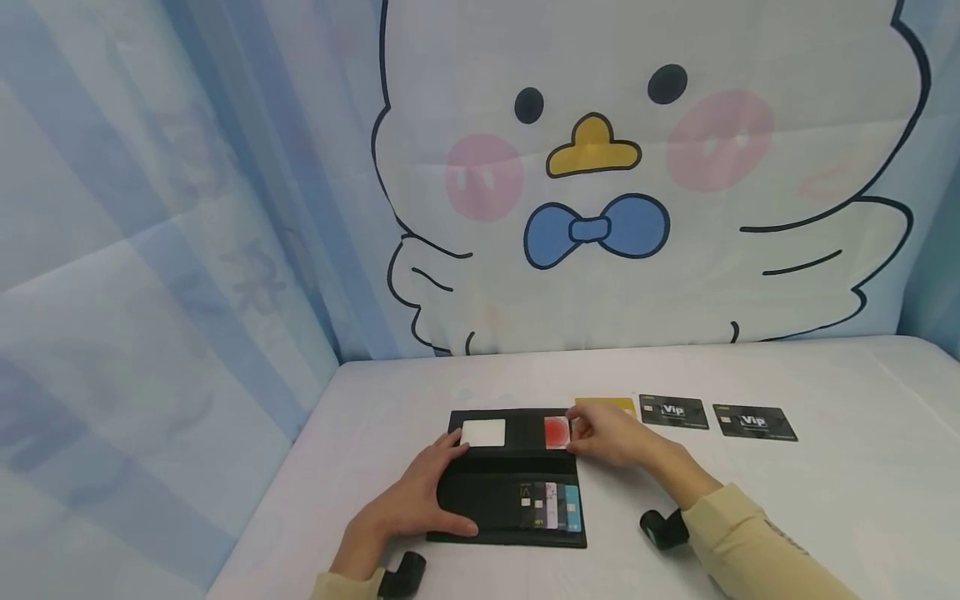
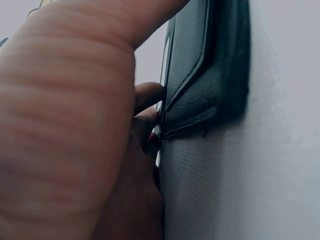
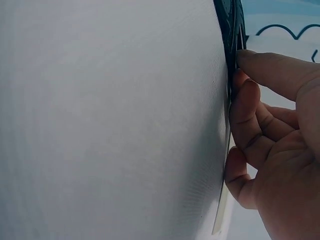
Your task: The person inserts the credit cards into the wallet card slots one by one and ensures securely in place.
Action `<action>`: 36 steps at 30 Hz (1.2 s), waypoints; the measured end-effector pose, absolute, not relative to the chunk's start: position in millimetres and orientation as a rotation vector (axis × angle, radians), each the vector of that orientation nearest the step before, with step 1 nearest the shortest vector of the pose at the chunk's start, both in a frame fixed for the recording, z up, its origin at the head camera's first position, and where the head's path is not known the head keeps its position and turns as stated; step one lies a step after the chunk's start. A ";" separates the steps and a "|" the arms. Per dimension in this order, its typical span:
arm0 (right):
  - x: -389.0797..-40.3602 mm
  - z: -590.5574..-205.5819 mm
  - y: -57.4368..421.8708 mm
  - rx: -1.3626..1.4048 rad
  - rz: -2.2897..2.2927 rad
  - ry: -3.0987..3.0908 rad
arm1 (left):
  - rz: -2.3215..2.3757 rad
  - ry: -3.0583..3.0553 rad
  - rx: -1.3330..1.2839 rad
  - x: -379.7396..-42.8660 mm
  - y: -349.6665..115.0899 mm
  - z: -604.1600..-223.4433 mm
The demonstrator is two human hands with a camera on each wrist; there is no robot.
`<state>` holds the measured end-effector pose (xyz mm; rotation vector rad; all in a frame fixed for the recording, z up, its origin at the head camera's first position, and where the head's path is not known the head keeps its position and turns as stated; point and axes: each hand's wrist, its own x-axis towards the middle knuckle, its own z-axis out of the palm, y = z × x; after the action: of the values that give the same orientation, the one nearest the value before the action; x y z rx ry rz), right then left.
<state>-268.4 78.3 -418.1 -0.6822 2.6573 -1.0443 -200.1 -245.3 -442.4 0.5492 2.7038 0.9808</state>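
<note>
A black wallet [image 1: 480, 507] lies spread out on the table. In its lower half several cards [image 1: 551, 506] stand overlapped in slots; a white card [image 1: 483, 432] and a red card [image 1: 557, 433] show in its upper half. My left hand [image 1: 412, 492] rests on the wallet's left side with thumb and fingers spread, the thumb on the lower half. In the left wrist view the palm hides much of the wallet. My right hand [image 1: 611, 435] pinches the red card at the wallet's upper right edge. The right wrist view shows curled fingers [image 3: 246, 102] at that edge.
Behind the right hand lies a partly hidden yellow card [image 1: 607, 403]. Two black VIP cards [image 1: 673, 412] [image 1: 753, 422] lie farther right on the white tabletop [image 1: 750, 500]. A printed cloth backdrop [image 1: 585, 300] rises behind the table.
</note>
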 end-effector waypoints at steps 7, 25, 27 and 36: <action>-268.1 -417.2 80.4 -0.709 -1.046 2.655 | 0.979 2.699 0.564 -201.8 -244.8 -441.8; -267.2 -418.7 76.7 -0.764 -1.003 2.702 | 0.970 2.706 0.570 -202.3 -245.3 -443.1; -266.6 -418.6 76.5 -0.773 -1.003 2.703 | 0.972 2.704 0.568 -202.1 -245.2 -442.7; -267.3 -418.8 74.9 -0.796 -0.956 2.725 | 0.972 2.702 0.563 -201.7 -245.4 -442.0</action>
<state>-267.3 74.9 -418.8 -0.7961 2.7249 -0.9563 -201.7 -245.4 -442.0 0.5632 2.7016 0.9720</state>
